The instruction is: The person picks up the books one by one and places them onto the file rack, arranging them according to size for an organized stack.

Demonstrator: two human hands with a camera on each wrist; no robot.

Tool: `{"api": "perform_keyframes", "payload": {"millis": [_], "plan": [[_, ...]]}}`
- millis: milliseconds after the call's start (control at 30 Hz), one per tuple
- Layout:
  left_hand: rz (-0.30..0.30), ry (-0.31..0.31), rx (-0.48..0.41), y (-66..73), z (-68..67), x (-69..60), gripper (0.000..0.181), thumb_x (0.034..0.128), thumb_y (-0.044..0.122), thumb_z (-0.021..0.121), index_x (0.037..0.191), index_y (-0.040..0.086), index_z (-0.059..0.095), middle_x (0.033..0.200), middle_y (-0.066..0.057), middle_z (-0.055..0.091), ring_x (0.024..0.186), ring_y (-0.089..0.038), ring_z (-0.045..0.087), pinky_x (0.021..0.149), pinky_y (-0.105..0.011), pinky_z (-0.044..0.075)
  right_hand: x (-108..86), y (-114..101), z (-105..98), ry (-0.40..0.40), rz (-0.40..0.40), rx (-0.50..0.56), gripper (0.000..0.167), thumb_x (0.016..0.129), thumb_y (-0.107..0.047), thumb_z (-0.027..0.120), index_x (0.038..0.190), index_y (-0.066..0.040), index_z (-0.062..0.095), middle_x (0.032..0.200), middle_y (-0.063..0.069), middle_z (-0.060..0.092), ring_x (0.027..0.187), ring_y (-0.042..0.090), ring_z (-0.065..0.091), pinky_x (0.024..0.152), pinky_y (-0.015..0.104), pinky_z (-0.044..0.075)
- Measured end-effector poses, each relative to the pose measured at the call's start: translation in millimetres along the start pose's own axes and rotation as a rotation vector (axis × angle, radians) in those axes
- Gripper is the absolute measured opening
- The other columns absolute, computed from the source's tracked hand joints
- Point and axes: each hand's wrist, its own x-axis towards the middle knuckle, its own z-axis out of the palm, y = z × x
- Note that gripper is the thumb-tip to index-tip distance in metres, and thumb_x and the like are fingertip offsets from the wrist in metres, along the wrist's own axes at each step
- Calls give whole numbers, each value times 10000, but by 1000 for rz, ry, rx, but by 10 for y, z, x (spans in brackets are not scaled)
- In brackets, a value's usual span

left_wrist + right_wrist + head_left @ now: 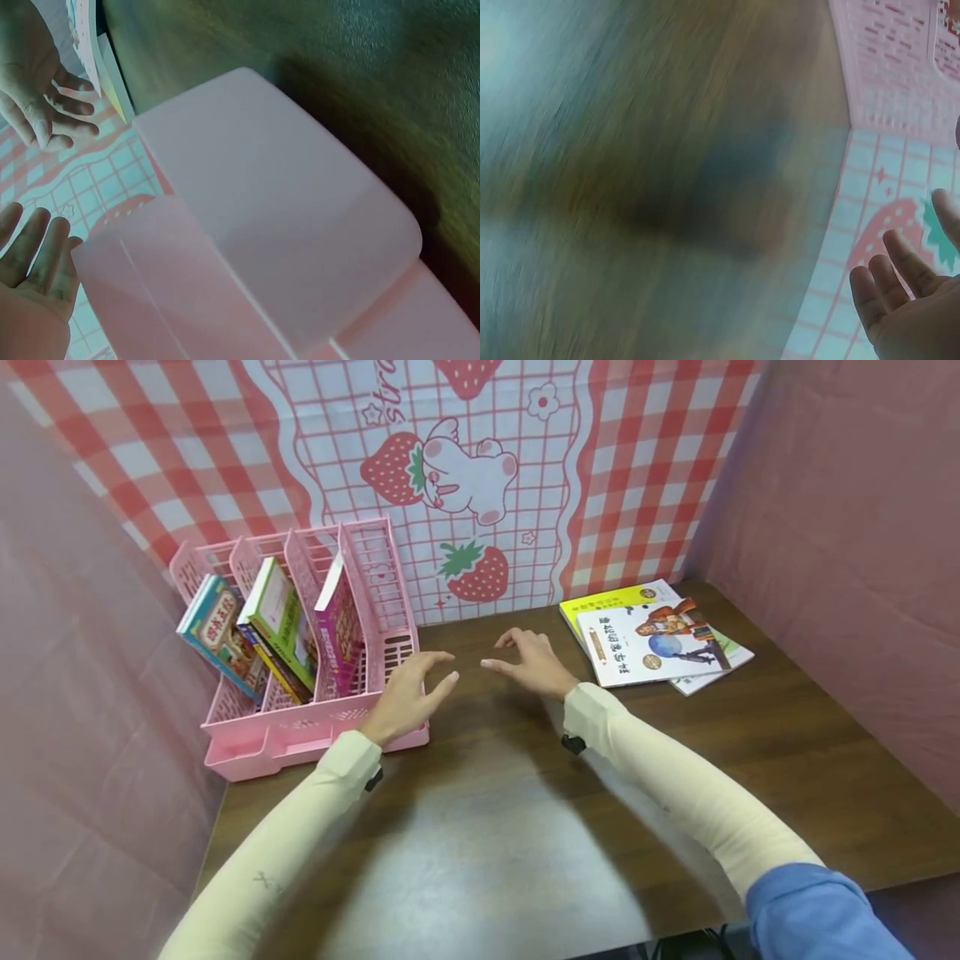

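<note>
In the head view the left hand (pixel 408 697) hangs at the right end of a pink book rack (pixel 315 727), fingers loosely bent and holding nothing. The right hand (pixel 534 667) hovers over the table between the rack and a few stacked books (pixel 645 643), its fingers relaxed with nothing in them. The left wrist view shows the left hand (pixel 37 285) beside the rack's pink wall (pixel 277 202) and the right hand (pixel 37 82) farther off. In the right wrist view, the right hand (pixel 907 307) has its fingers spread.
Several books stand in the rack, among them a blue one (pixel 225 635), a green one (pixel 281 622) and a purple one (pixel 341 635). The rack's rightmost compartment holds no book. Behind the brown table (pixel 480 827) hangs a checked strawberry cloth (pixel 555 527); pink cloth hangs at both sides.
</note>
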Motion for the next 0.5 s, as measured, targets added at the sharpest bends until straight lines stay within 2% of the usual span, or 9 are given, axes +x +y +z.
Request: {"api": "perform_keyframes", "payload": {"millis": [200, 500], "plan": [[15, -16, 2, 6, 83, 2, 459, 1038, 405, 576, 1352, 72, 618, 1373, -122, 619, 1306, -291, 533, 1129, -493, 371, -7, 206, -158, 22, 21, -60, 605, 950, -517, 700, 1314, -57, 553, 1350, 218, 529, 1253, 367, 412, 1068, 532, 359], [45, -54, 9, 16, 226, 6, 388, 1021, 336, 631, 1299, 65, 648, 1315, -93, 648, 1266, -253, 544, 1105, -453, 394, -25, 504, -429, 60, 74, -104, 583, 946, -502, 711, 1326, -92, 546, 1372, 193, 507, 1293, 373, 399, 1100, 536, 323]]}}
